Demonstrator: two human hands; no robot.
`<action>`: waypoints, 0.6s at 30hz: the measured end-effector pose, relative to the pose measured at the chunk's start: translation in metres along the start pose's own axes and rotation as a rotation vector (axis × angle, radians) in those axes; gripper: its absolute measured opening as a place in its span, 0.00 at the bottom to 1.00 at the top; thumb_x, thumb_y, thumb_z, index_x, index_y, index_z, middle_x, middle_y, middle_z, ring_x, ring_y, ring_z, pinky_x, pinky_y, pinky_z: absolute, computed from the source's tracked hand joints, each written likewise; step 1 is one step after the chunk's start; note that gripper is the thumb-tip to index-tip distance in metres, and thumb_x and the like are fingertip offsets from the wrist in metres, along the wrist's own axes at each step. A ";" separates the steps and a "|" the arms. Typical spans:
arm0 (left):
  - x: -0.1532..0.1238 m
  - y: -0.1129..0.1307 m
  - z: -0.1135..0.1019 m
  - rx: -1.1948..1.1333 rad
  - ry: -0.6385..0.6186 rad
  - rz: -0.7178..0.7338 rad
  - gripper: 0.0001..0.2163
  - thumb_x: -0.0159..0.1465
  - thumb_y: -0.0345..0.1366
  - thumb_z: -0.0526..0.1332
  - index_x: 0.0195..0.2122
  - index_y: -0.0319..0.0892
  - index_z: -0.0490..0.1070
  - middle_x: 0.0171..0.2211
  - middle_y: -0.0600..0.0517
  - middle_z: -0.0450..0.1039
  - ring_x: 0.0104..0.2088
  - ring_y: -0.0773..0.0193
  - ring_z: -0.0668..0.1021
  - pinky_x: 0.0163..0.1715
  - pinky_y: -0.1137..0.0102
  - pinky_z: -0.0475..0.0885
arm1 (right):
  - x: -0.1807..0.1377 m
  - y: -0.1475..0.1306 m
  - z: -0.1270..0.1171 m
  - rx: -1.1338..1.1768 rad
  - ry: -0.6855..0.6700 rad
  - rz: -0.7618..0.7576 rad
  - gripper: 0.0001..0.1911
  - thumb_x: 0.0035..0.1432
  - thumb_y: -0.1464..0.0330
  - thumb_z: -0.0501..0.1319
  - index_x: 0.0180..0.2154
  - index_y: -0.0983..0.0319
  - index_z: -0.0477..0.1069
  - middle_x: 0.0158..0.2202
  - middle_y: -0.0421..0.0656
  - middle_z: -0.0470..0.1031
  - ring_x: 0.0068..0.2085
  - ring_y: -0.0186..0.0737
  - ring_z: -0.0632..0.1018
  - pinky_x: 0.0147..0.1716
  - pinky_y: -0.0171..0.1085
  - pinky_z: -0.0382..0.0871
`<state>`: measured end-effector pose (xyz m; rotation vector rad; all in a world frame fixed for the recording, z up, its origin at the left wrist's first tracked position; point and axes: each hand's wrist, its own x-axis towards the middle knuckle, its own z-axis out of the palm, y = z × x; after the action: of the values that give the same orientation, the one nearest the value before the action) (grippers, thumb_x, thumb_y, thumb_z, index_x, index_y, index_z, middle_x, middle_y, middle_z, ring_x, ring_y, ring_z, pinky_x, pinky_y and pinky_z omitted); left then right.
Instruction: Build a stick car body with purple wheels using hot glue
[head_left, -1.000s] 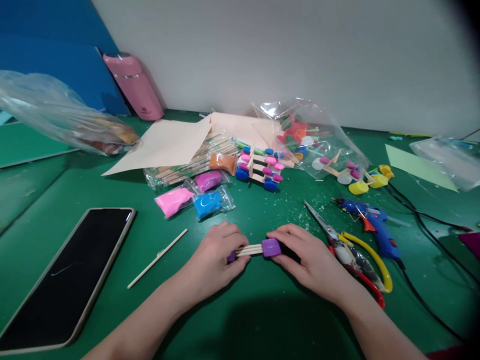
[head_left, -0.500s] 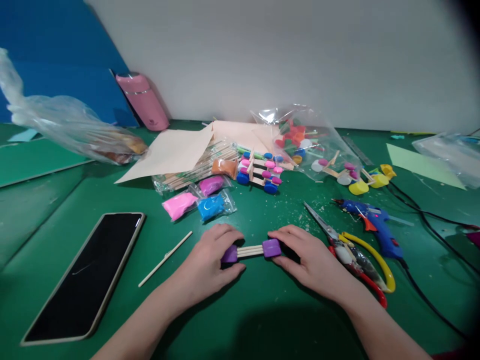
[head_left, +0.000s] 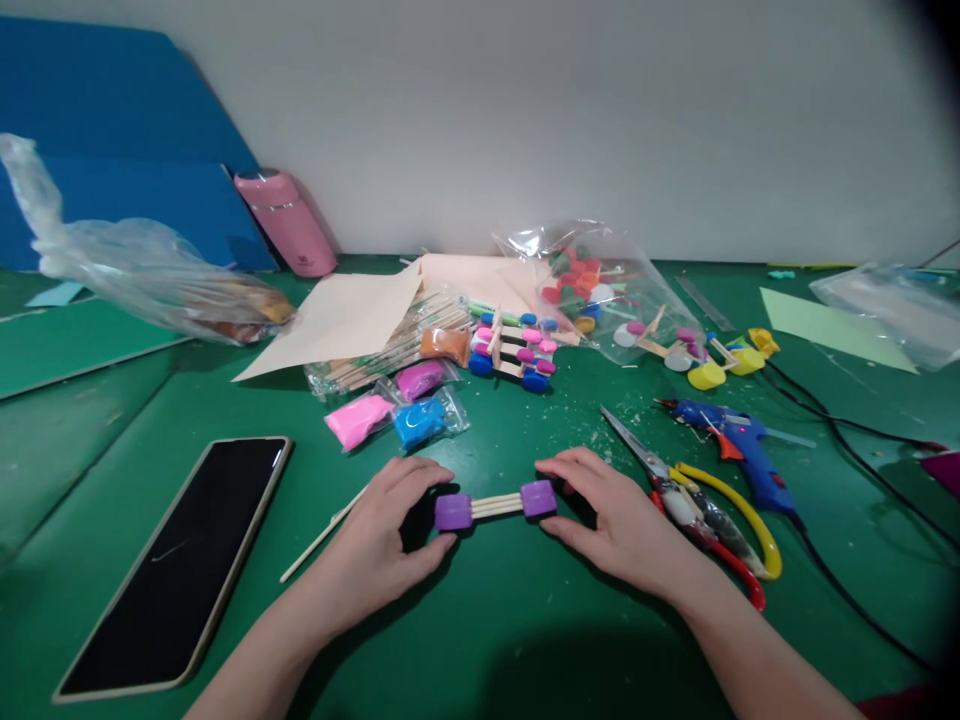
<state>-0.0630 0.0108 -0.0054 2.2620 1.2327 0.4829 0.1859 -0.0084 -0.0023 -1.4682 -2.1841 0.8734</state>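
A dumbbell-shaped piece lies on the green table in front of me: two purple blocks (head_left: 538,498) joined by three pale wooden sticks (head_left: 496,506). Around its left block, my left hand (head_left: 382,525) is open, thumb and fingers curved apart with a gap to the block. My right hand (head_left: 607,515) is also open, its thumb and forefinger spread on either side of the right block, the thumb tip very close to its lower edge; contact is hard to tell. A loose wooden stick (head_left: 319,541) lies left of my left hand, partly hidden by it.
A phone (head_left: 176,570) lies at left. Scissors (head_left: 656,465), pliers and a blue glue gun (head_left: 742,440) with its cord are at right. Behind are small bags of coloured clay (head_left: 420,422), bundled sticks, small wheeled models (head_left: 514,350), paper and a pink bottle (head_left: 289,225).
My left hand has drawn back leftward, uncovering the left purple block and covering the loose stick's upper end. My right hand stays around its block. The view has shifted slightly.
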 end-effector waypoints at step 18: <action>0.002 -0.002 -0.003 -0.095 -0.053 0.029 0.07 0.60 0.34 0.56 0.39 0.45 0.69 0.37 0.50 0.72 0.37 0.61 0.72 0.37 0.67 0.67 | 0.001 0.001 0.007 -0.013 0.054 -0.089 0.11 0.56 0.68 0.57 0.43 0.59 0.67 0.40 0.46 0.70 0.41 0.42 0.71 0.40 0.40 0.66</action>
<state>-0.0653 0.0140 -0.0041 2.2011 1.1280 0.4788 0.1824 -0.0091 -0.0080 -1.3732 -2.2008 0.7826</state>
